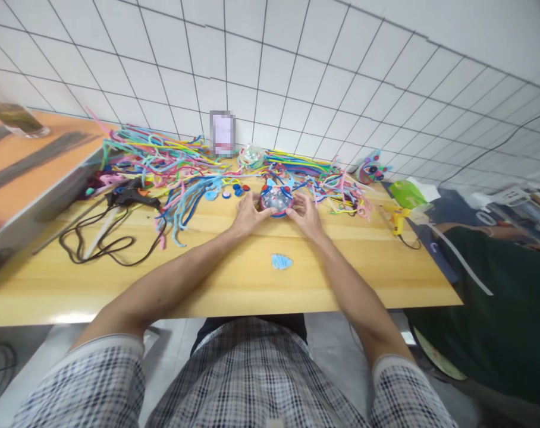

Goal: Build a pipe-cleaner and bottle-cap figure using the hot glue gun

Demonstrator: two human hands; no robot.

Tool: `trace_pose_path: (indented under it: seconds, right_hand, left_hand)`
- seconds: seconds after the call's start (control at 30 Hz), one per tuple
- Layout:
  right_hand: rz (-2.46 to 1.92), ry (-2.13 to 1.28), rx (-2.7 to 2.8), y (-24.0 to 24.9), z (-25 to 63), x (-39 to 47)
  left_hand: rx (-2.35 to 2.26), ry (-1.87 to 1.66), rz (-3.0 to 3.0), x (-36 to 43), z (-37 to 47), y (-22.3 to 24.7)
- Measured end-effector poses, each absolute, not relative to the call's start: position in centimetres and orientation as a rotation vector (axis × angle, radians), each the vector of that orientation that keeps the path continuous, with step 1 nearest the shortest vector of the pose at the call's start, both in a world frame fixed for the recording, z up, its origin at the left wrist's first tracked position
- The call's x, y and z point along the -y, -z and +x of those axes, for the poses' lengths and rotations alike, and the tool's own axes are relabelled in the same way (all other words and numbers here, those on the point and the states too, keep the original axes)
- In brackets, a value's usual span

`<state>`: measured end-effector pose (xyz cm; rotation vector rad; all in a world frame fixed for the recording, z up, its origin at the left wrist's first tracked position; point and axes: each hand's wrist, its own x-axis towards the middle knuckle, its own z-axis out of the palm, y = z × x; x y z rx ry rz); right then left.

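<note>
Clear ball (pixel 277 201) w/ red & blue trim is on table (pixel 234 279), held btwn L hand (pixel 251 215) & R hand (pixel 306 215). Fingers curl round opp. sides, thumbs at near rim; roundish, no clear long axis, hands approx. equally close.

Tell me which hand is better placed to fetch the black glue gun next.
Left hand, I'd judge: the black glue gun lies on that side, nearer to it than to the right hand. Both hands hold the clear decorated ball, so the left would probably have to let go first.
</note>
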<state>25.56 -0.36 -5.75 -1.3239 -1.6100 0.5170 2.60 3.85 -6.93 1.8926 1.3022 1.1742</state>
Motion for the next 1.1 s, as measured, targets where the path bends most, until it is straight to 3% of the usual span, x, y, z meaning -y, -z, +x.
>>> trace_pose_path:
  seconds: [0.3, 0.6, 0.93, 1.1]
  right_hand:
    - [-1.391, -0.174, 1.521, 5.0, 24.4, 0.9]
    - [-1.422, -0.099, 1.556, 3.8, 23.3, 1.9]
    - [-1.199, -0.394, 1.271, 1.1, 25.8, 2.0]
    - [-1.374, -0.508, 1.217, 0.6, 25.8, 2.5]
  left_hand:
    - [-1.298, -1.16, 2.076, -3.3, 2.8, 7.0]
    - [-1.317, -1.139, 2.009, -2.8, 2.9, 6.9]
    - [-1.204, -1.082, 2.134, -3.6, 2.7, 6.9]
    - [-1.185, -1.112, 2.096, -3.6, 2.8, 6.9]
